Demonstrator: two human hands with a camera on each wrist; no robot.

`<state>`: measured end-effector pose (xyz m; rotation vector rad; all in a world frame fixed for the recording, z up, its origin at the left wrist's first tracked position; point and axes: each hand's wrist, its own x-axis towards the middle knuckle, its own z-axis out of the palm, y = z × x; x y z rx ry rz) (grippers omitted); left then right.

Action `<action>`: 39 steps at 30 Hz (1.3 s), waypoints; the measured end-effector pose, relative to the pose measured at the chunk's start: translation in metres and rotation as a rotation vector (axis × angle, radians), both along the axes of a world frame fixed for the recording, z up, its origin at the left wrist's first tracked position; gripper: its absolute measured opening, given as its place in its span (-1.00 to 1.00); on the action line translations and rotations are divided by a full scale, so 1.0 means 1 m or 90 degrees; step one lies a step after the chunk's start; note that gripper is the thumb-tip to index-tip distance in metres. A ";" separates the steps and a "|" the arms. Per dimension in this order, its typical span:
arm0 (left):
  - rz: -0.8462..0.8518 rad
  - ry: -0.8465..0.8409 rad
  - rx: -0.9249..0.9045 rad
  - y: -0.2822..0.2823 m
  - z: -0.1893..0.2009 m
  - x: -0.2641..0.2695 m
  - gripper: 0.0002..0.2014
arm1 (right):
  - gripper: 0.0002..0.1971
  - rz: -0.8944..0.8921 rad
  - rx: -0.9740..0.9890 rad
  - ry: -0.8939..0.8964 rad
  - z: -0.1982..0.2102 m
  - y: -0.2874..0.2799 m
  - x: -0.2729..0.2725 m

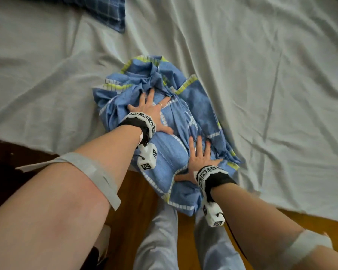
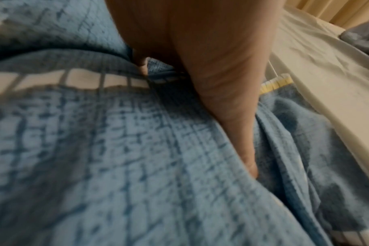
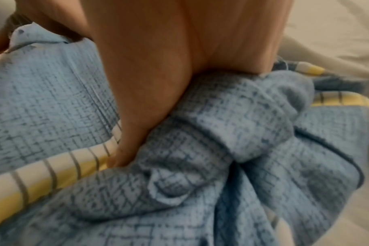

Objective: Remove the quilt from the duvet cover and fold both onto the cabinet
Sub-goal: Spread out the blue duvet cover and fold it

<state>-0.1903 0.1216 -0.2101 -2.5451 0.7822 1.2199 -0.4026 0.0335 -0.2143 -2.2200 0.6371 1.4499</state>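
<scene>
A crumpled blue duvet cover (image 1: 195,98) with white and yellow striped bands lies bunched at the near edge of the bed. My left hand (image 1: 152,112) presses flat on its upper middle, fingers spread. My right hand (image 1: 200,154) presses flat on its lower right part, fingers spread too. In the left wrist view the left hand (image 2: 211,66) lies against the blue fabric (image 2: 116,149). In the right wrist view the right hand (image 3: 158,66) pushes into the folds (image 3: 242,133). I cannot tell whether the quilt is inside the bundle.
A pale wrinkled bed sheet (image 1: 261,75) covers the bed all around the bundle. A dark blue checked pillow (image 1: 105,10) lies at the far left. Below the bed edge are the wooden floor (image 1: 137,191) and my legs in light trousers (image 1: 160,240).
</scene>
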 end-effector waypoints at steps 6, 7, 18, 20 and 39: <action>0.225 -0.020 -0.182 0.007 0.036 -0.020 -0.26 | 0.47 -0.002 0.013 -0.029 0.010 -0.009 -0.007; 0.322 -0.096 -0.262 0.019 0.049 -0.032 -0.34 | 0.44 -0.002 0.025 -0.039 0.016 -0.012 -0.008; 1.132 0.234 -0.295 0.067 0.055 -0.163 -0.10 | -0.10 0.197 -0.034 -0.529 0.051 -0.017 -0.069; 1.147 0.263 -0.299 0.063 0.042 -0.167 -0.06 | -0.09 0.157 0.043 -0.355 0.047 -0.020 -0.071; 0.539 0.037 -0.340 -0.059 0.234 -0.145 -0.61 | -0.12 -0.144 0.063 -0.367 0.198 -0.098 -0.065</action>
